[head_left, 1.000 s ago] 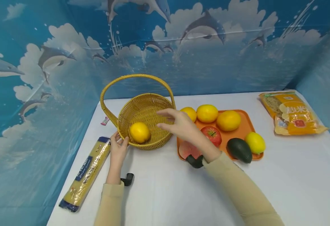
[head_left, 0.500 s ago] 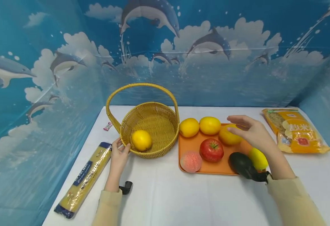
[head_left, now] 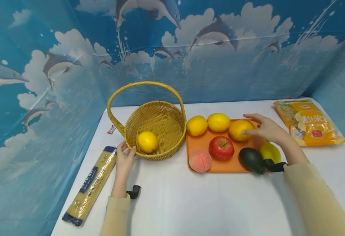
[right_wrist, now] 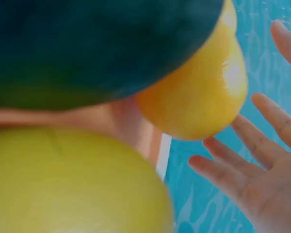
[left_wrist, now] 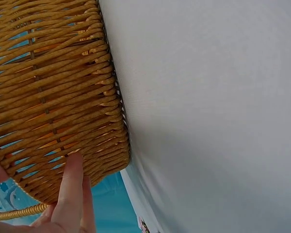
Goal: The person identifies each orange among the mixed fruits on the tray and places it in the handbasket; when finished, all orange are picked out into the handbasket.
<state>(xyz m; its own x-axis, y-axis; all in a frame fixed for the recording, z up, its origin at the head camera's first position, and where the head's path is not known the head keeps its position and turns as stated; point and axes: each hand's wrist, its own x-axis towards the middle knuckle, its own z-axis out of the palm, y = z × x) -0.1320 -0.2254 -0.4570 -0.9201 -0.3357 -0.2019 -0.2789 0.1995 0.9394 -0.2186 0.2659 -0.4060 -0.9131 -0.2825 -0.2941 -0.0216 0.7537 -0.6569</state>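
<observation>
My left hand [head_left: 124, 163] holds the near-left rim of a woven basket [head_left: 172, 149], thumb at the rim; in the left wrist view its fingers [left_wrist: 72, 187] lie against the wickerwork. One yellow lemon-like fruit [head_left: 147, 142] sits inside the basket. Over the right part of an orange tray [head_left: 221, 167], my right hand [head_left: 269, 130] spreads its fingers and thumb beside a yellow-orange fruit [head_left: 239, 130]. In the right wrist view this fruit [right_wrist: 199, 92] is close to the fingertips; I cannot tell whether they touch. A dark green avocado [head_left: 251, 160] and a lemon [head_left: 270, 151] lie below that hand.
Also on the tray are a red apple [head_left: 221, 147], a peach [head_left: 200, 161] and two yellow fruits [head_left: 218, 122] at its back edge. A long noodle packet [head_left: 90, 186] and a small candy [head_left: 111, 129] lie left; a grain bag [head_left: 311, 124] lies back right.
My right hand has moved from over the basket's right side rightward to the yellow-orange fruit on the tray. The left hand stays on the basket rim. The head view has shifted slightly.
</observation>
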